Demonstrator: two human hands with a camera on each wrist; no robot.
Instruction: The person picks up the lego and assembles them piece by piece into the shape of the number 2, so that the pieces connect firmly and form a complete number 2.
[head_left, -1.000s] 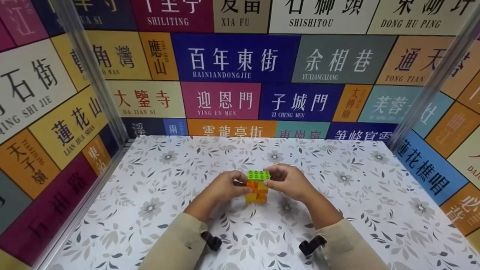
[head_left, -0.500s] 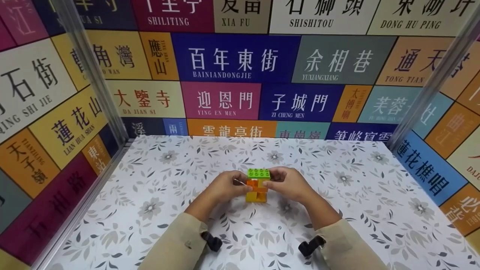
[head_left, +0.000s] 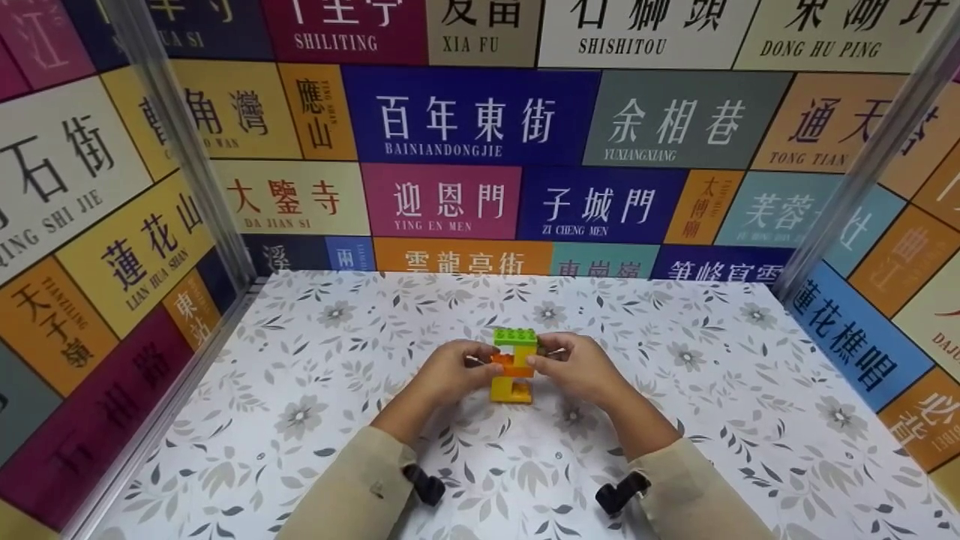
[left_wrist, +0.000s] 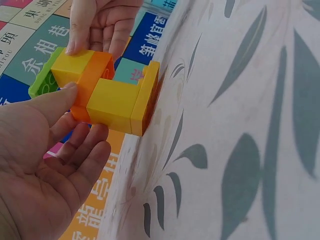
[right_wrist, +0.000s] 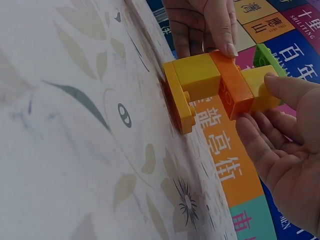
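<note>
A small tower of toy building bricks stands upright on the table between the hands. From the bottom come a flat yellow brick [right_wrist: 178, 100], a yellow block [left_wrist: 114, 103] at its left end, an orange brick [head_left: 516, 366], a second yellow block [right_wrist: 261, 88] at the right, and a green brick [head_left: 514, 337] with studs on top. The left hand [head_left: 454, 371] pinches the orange brick from the left, thumb on its near side. From the right, the right hand [head_left: 581, 364] grips the upper yellow block between thumb and fingers. Some fingertips are hidden behind the bricks.
A white tabletop [head_left: 315, 465] with a grey leaf and flower print lies beneath the hands. Panels with large lettering [head_left: 480, 116] stand behind it and along both sides. Black devices are strapped at the left cuff [head_left: 425, 484] and right cuff [head_left: 622, 493].
In the head view the green top has shifted up and slightly left, showing fewer stud tops. Openings between the bricks now show. The right thumb has moved down from the green brick.
</note>
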